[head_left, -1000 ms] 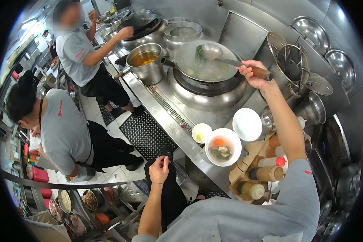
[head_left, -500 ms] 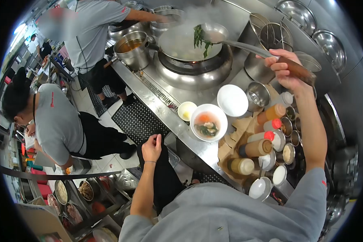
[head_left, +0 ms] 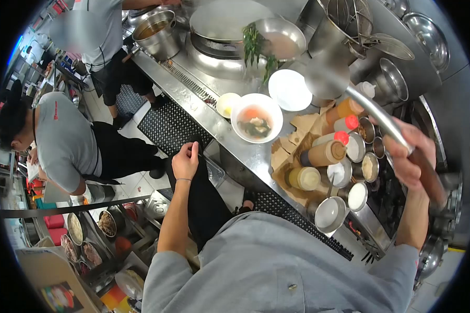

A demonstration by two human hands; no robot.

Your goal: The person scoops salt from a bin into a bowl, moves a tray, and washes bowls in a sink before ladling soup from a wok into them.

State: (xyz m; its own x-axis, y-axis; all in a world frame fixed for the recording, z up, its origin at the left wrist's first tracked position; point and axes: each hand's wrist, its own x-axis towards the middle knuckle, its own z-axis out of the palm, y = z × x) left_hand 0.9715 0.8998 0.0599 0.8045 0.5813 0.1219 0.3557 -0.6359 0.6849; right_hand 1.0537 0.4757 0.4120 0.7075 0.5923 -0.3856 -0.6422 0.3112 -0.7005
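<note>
Ladle has swung off the wok, greens trailing, toward the soup bowl; right hand fingers wrap its handle; left hand rests on dark cloth, fingers apparently relaxed.

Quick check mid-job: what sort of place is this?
Most likely a commercial restaurant kitchen: a steel wok range, the long ladle in the right hand, and a cluster of sauce bottles.

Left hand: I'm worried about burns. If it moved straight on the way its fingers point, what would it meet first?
Probably the steel counter's front edge, just beyond the left hand. The soup bowl lies farther along that line. Depth is unclear.
</note>
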